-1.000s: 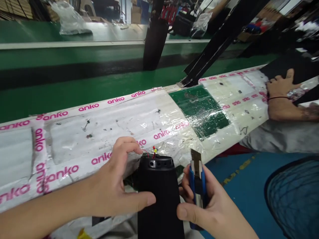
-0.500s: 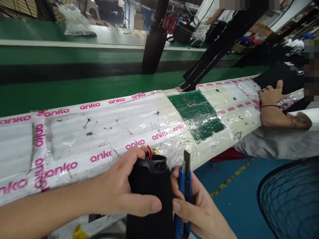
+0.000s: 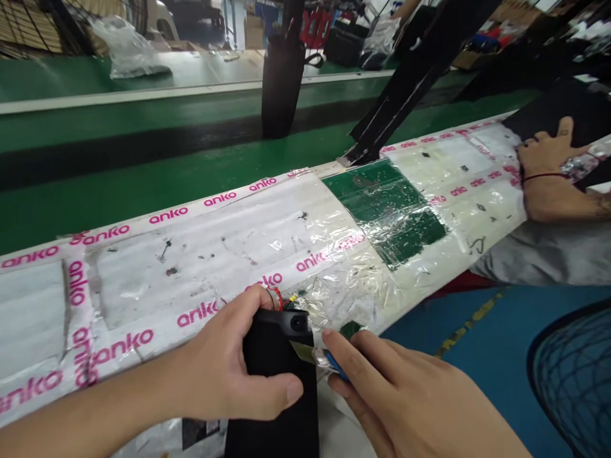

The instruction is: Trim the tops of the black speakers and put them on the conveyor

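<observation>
My left hand is wrapped round a black fabric-covered cylinder that stands near the bench's front edge, thumb across its front. Red and yellow wires stick out of its top rim. My right hand grips a blue utility knife turned sideways. The knife's blade points left and lies against the cylinder's upper side, close to my left thumb.
The bench is wrapped in white foam, clear film and pink "anko" tape, with a green patch. Another person's hand rests at the far right. A green conveyor runs behind. A wire fan guard sits lower right.
My right hand has turned the knife from upright to sideways and brought the blade onto the cylinder. My left hand has closed more firmly round the cylinder.
</observation>
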Demonstrator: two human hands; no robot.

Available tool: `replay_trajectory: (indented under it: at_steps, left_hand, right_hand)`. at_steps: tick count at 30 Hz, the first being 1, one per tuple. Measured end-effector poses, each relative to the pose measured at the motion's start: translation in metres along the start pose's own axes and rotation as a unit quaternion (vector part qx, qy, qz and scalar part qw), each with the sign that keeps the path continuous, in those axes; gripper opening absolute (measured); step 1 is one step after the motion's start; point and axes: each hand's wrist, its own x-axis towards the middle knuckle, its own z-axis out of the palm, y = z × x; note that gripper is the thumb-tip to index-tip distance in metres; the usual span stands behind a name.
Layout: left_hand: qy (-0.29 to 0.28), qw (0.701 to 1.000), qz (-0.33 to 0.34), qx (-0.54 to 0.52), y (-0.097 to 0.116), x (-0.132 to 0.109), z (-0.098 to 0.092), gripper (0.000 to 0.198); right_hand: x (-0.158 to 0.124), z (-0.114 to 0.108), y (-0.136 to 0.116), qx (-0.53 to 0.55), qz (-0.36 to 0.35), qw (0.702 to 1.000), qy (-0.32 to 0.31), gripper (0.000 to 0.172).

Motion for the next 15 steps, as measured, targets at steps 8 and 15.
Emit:
replay_trajectory:
  at_steps: [8, 15]
  left_hand:
    - [0.026, 1.0, 0.009, 0.004, -0.0001, 0.0016, 0.0026, 0.048]
    - [0.018, 1.0, -0.001, 0.002, -0.0006, 0.0009, 0.0018, 0.05]
  right_hand:
    - [-0.0025, -0.0075, 0.0086, -0.021, -0.043, 0.998, -0.042, 0.038]
    - [0.0005, -0.0075, 0.0081, -0.041, -0.043, 0.998, -0.03, 0.038]
